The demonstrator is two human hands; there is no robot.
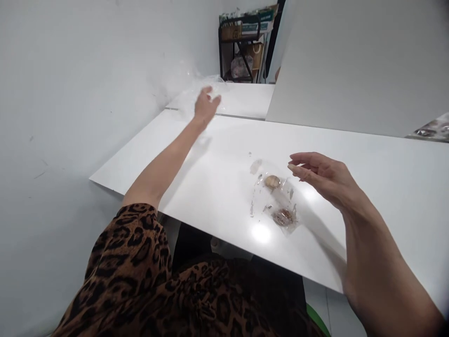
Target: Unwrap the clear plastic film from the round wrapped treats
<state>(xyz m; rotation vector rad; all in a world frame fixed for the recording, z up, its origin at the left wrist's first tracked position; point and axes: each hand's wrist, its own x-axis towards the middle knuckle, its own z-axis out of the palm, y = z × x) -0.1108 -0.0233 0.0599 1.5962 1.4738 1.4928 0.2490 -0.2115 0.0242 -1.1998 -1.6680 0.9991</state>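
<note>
left hand: the bare left hand [206,106] is reaching out at upper centre-left, slightly blurred, its thumb and fingers apart.
loose wrap: crumpled clear plastic film [216,80] lies around and behind that hand; whether they touch, i cannot tell.
right hand: the bare right hand [324,179] hangs right of centre, fingers close together and bent, the thumb just below them with a small gap.
clear packets: a clear plastic packet with a tan oval piece [272,181] lies right of centre, near the right fingertips; just below it is a clear plastic packet with reddish-brown contents [284,217].
tabletop: the glossy white table [217,187] spans the middle of the frame, under both packets.
sleeve: leopard-print brown and black cloth [129,243] covers the upper left arm, lower left.
background: a black metal rack [239,40] stands at upper centre; a plain pale grey panel [358,65] fills the upper right.
right edge: a shiny clear packet with dark contents [432,129].
</note>
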